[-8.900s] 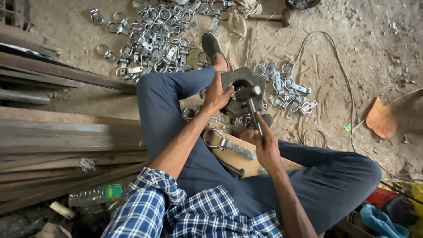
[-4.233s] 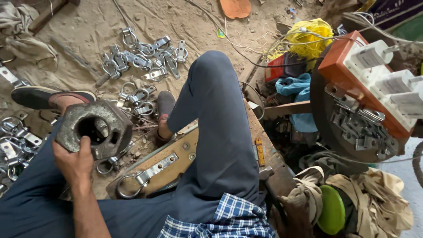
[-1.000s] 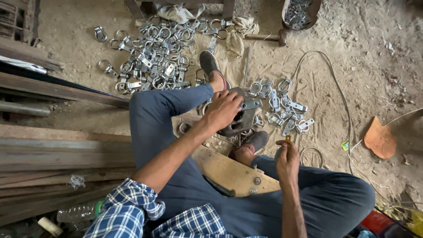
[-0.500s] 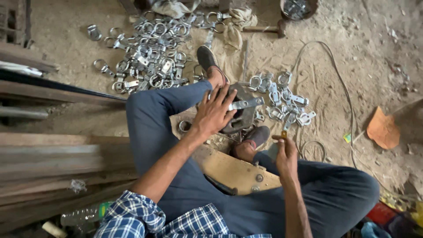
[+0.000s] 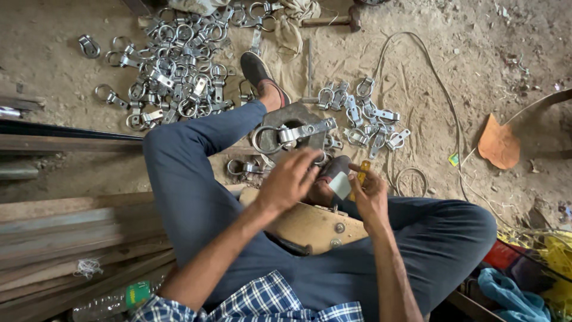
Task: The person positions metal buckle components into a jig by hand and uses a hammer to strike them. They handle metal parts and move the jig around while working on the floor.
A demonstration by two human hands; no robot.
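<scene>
I see the left hand (image 5: 290, 179) just below the grey metal block (image 5: 292, 122), fingers curled loosely, gripping nothing I can make out. A ringed metal clasp (image 5: 292, 134) lies on the block. Right of it, the right hand (image 5: 370, 194) pinches a small pale card (image 5: 340, 185).

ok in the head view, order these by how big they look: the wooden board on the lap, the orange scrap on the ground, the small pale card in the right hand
1. wooden board, partly hidden by the arms
2. orange scrap
3. pale card, in the right hand; smallest even though near the camera
</scene>
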